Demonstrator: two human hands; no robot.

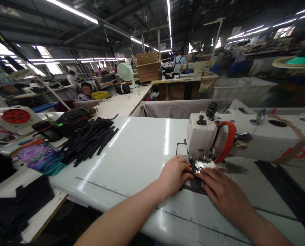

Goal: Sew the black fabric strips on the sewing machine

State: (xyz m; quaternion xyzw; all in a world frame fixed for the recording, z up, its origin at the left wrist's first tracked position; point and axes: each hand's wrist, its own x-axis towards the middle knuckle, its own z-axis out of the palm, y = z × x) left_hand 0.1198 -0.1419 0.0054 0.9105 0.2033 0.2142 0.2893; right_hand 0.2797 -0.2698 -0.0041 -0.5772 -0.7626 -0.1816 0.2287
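A white sewing machine point(201, 135) with an orange guard stands at the right on a pale table. Its presser foot and needle area are just beyond my fingertips. My left hand point(176, 172) is closed, its fingers bent and pressed together on a small dark piece point(194, 182) at the needle plate. From the right, my right hand point(219, 186) reaches in with its fingers lying fairly flat, the fingertips on the edge of the same piece beside the presser foot. My hands nearly touch each other. Part of the piece is hidden under them.
Many black strips point(91, 140) lie in a pile at the table's left, beside a purple and teal pouch point(41, 157). Black cloth point(22, 201) lies at the lower left. Behind are a green fan point(125, 72), a cardboard box point(147, 68), a white bin point(242, 90) and several people.
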